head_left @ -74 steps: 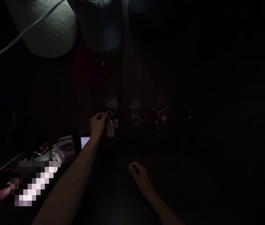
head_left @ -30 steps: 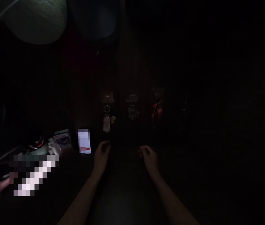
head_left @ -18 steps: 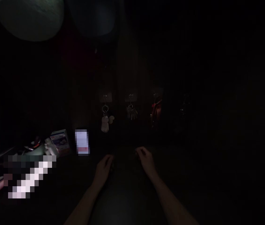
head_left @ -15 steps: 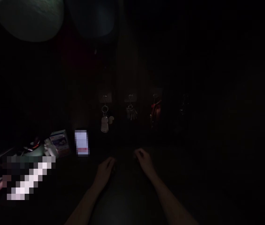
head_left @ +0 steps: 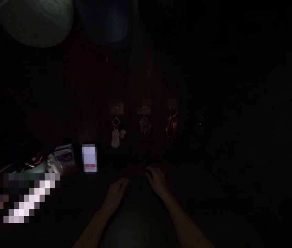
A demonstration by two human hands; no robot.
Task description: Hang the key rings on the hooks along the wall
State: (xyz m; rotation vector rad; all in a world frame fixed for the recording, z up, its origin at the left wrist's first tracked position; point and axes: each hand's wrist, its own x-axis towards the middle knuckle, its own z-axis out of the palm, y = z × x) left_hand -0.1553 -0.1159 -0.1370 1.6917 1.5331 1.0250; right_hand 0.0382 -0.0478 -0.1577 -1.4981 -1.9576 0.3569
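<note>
The scene is very dark. My left hand (head_left: 117, 190) rests low in the middle on a dark surface, its fingers curled in loosely, and I make out nothing in it. To its right lies my right hand (head_left: 158, 179), palm down, thumb apart from the fingers, holding nothing that I can see. A gap separates the two hands. Nearest to my left hand is a lit, blurred-out screen (head_left: 89, 156). Beyond the hands hang a key ring with a pale fob (head_left: 115, 137), a bunch of keys (head_left: 146, 126) and a reddish strap-like item (head_left: 172, 124), each from a hook.
At the left stand a small printed box (head_left: 65, 158) and a white bottle-like item (head_left: 53, 163), beside a bright pixelated strip (head_left: 36, 198). A pale rounded shape (head_left: 37, 24) and a bluish one (head_left: 104, 22) hang at the upper left. The right side is nearly black.
My right hand has shifted slightly left and its fingers have spread from a more curled pose. My left hand has moved very slightly right and down. The hanging keys stay put.
</note>
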